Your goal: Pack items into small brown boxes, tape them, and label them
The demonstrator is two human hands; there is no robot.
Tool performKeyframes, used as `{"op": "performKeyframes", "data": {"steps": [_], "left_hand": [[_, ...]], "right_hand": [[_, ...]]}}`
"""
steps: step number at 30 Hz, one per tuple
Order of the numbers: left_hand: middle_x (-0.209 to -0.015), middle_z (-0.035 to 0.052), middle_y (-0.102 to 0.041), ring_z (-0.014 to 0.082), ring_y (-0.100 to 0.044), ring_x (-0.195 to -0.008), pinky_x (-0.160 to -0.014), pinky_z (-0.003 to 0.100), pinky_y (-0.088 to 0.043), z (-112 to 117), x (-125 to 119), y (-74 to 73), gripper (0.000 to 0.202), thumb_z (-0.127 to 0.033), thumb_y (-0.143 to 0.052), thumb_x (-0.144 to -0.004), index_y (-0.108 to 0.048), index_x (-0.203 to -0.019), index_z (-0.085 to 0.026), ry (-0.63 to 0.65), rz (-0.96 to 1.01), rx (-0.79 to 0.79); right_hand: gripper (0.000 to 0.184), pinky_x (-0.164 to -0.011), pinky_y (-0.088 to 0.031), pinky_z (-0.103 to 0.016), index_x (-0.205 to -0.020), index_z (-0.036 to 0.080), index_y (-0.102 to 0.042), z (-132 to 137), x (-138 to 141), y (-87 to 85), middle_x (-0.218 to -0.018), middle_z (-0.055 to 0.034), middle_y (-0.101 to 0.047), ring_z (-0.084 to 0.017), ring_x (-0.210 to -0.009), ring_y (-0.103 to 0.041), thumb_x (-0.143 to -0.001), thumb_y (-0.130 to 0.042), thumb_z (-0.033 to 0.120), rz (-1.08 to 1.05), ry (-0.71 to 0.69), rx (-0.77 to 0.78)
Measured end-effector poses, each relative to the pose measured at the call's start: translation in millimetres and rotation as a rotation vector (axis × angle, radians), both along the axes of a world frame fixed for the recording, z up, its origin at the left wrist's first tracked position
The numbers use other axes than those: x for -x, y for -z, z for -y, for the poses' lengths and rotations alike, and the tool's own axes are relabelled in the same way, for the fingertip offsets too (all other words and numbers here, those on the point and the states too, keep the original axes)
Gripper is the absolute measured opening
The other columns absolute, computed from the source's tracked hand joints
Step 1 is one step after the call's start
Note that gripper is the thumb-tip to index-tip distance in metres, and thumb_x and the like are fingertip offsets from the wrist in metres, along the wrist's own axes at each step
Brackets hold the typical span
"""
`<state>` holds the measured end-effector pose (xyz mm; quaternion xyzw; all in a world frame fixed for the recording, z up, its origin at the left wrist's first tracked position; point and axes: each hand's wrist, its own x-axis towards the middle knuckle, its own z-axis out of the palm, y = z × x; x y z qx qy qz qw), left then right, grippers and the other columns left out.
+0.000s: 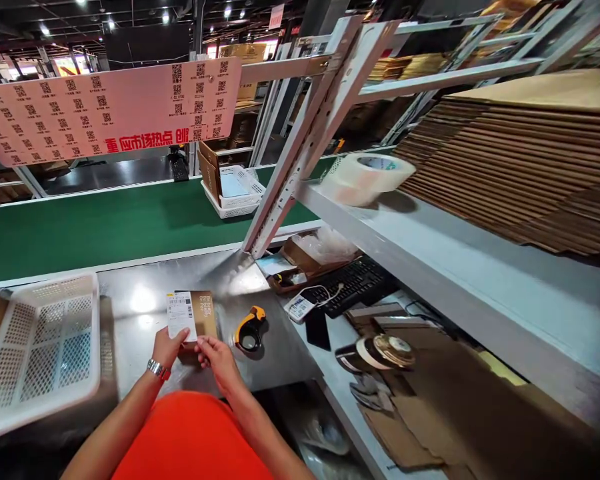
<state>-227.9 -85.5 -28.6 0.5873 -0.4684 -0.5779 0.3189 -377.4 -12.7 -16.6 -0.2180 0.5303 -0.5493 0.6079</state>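
A small brown cardboard box lies on the metal worktable, with a white shipping label over its left part. My left hand, with a metal watch on the wrist, holds the near left side of the box, thumb on top of the label. At the label's lower right corner my right hand is closed, thumb and forefinger pinched together on the label's edge. Just right of the box rests an orange and black tape dispenser. The underside of the box is hidden.
A white plastic basket stands on the left. Behind runs a green conveyor belt carrying white baskets. On the right are a keyboard, tape rolls on a shelf, stacked flat cardboard and a slanted metal post.
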Motion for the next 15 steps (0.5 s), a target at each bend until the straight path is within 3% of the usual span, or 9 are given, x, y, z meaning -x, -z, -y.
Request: {"op": "performKeyframes", "data": {"steps": [15], "left_hand": [[-0.091,0.0165,-0.084,0.022,-0.072,-0.068,-0.061,0.031,-0.055,-3,1,-5.0,0.055,-0.057,-0.09,-0.068,-0.082,-0.095,-0.009,-0.106,-0.071,-0.02]], "right_hand": [[0.053,-0.052,-0.036,-0.022,-0.08,0.018,-0.08,3,1,-9.1,-0.075,-0.0019,-0.075,-0.011,-0.058,-0.054,-0.058,-0.097,0.063,0.062,-0.042,-0.038]]}}
